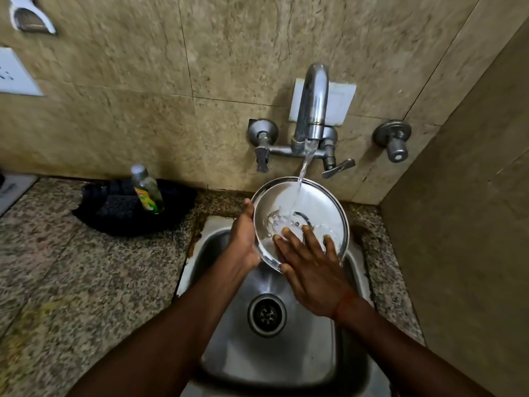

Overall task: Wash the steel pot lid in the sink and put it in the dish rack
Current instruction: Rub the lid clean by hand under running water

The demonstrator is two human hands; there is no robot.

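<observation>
The round steel pot lid (320, 202) is tilted over the far end of the steel sink (229, 296), its top face with the loop handle turned towards me. Water from the wall tap (312, 110) pours onto it and splashes around the handle. My left hand (243, 239) grips the lid's left rim. My right hand (309, 270) lies flat on the lid's lower face, fingers spread and pressed against the wet metal. No dish rack is in view.
A black tray (114, 222) with a dark scrub pad (117, 210) and a bottle of dish liquid (147, 190) sits on the speckled granite counter (71, 282) left of the sink. A tiled side wall (472, 224) stands close on the right. The sink's drain (266, 315) is uncovered.
</observation>
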